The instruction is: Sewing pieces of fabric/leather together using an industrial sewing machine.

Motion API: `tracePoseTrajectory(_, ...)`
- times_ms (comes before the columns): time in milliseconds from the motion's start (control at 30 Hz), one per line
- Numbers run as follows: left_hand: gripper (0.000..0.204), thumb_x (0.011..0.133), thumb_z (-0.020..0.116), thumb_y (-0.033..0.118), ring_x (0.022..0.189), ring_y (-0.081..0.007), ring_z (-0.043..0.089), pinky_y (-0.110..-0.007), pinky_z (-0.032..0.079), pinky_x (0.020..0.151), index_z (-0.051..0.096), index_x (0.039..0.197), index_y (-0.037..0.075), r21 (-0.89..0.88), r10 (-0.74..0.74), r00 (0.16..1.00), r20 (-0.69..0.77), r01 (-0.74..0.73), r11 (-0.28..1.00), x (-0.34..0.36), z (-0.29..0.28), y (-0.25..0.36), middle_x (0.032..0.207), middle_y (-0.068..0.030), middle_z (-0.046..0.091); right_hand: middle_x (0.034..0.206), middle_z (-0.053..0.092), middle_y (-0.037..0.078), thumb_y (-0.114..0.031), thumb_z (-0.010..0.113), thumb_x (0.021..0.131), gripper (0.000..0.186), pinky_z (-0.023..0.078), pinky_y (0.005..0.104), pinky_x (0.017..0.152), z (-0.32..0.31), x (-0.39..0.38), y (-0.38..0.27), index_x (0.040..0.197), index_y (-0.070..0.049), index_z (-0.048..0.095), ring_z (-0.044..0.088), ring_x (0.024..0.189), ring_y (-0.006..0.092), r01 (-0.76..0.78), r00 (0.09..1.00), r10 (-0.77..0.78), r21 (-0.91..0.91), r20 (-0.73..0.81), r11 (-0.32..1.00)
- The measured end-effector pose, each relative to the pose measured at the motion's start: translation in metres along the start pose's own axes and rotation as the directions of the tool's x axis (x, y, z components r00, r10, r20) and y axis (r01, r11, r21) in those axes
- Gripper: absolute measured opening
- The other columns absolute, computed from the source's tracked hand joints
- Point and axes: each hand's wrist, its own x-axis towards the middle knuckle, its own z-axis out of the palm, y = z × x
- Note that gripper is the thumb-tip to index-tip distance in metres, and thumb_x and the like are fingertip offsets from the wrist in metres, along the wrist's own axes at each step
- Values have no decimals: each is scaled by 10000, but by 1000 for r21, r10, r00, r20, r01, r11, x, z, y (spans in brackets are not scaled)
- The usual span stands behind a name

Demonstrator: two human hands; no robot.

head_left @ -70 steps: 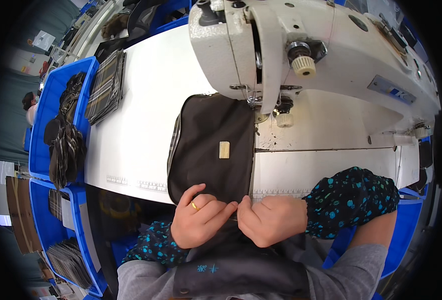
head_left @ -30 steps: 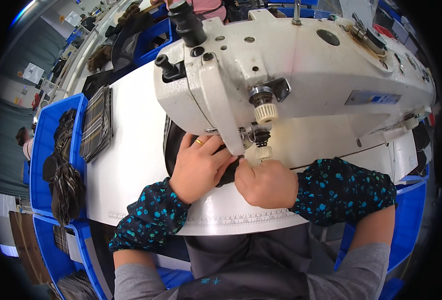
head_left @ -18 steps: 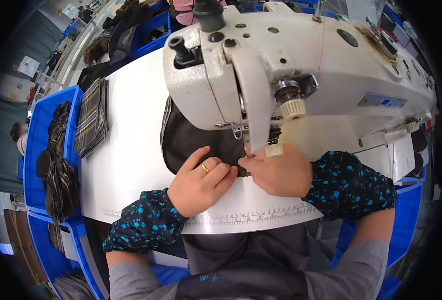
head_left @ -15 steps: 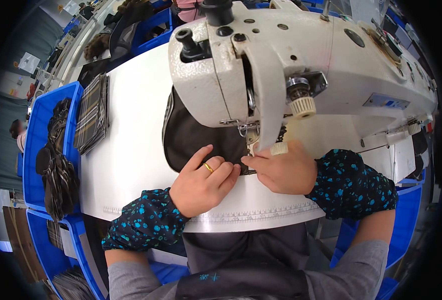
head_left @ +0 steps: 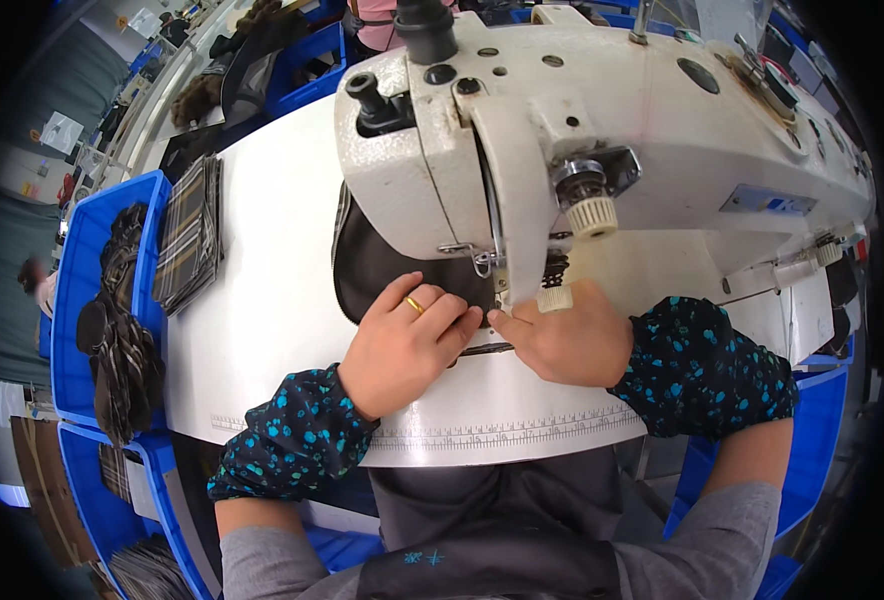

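A dark brown fabric piece (head_left: 377, 268) with a zipper along its curved left edge lies on the white sewing table, partly beneath the head of a sewing machine (head_left: 412, 160). My left hand (head_left: 409, 340), with a gold ring, rests on its near edge, fingers curled and pressed down. Just right of the needle area, my right hand (head_left: 570, 338) has thumb and forefinger closed at the fabric's edge, almost touching my left fingertips. What lies between those fingers is mostly hidden. A thin dark strip (head_left: 489, 349) shows on the table below both hands.
Stacked plaid fabric pieces (head_left: 188, 235) lie at the table's left edge. Beside them, a blue bin (head_left: 70, 330) holds dark and plaid pieces; another blue bin (head_left: 80, 475) stands nearer. A printed ruler (head_left: 502, 436) runs along the table's front. A blue bin (head_left: 812, 440) stands at right.
The fabric piece has slid a little away from me under the machine head, and more of the thin dark strip shows. Both hands stay at nearly the same place.
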Motion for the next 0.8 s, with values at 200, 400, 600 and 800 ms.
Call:
tracePoseTrajectory(200, 288, 829, 643, 102, 943, -207, 609, -360, 497, 892, 720, 1101, 50, 6, -15, 1000, 18, 15, 1000, 12, 10, -20, 1014, -26, 623, 692, 614, 69, -169, 664, 783, 75, 481, 417, 504, 20, 5, 17, 799, -97, 651, 650, 600, 275, -41, 993, 38, -21, -111, 999)
tracePoseTrajectory(400, 274, 831, 659, 125, 949, -261, 645, -380, 497, 838, 746, 1086, 78, 31, -173, 977, 123, 171, 985, 14, 20, -30, 1044, -52, 678, 720, 596, 79, -181, 668, 793, 86, 486, 419, 509, 32, 2, 21, 751, -110, 648, 645, 601, 281, -113, 977, 128, 93, -168, 989)
tracePoseTrajectory(600, 273, 804, 683, 112, 960, -273, 647, -392, 534, 769, 759, 1066, 104, 52, -253, 966, 62, 250, 967, 13, 14, -27, 1014, -66, 681, 733, 597, 78, -198, 669, 800, 91, 487, 420, 506, 18, 6, 18, 778, -109, 676, 646, 600, 272, -27, 997, 22, -63, -76, 998)
tracePoseTrajectory(800, 338, 803, 679, 120, 896, -230, 628, -338, 559, 590, 736, 1136, 137, 125, -325, 945, 16, 321, 939, 8, 2, -10, 953, -33, 611, 652, 606, 85, -196, 642, 884, 145, 481, 395, 489, 23, 5, 11, 803, -80, 676, 631, 547, 250, -35, 981, 46, 65, -190, 997)
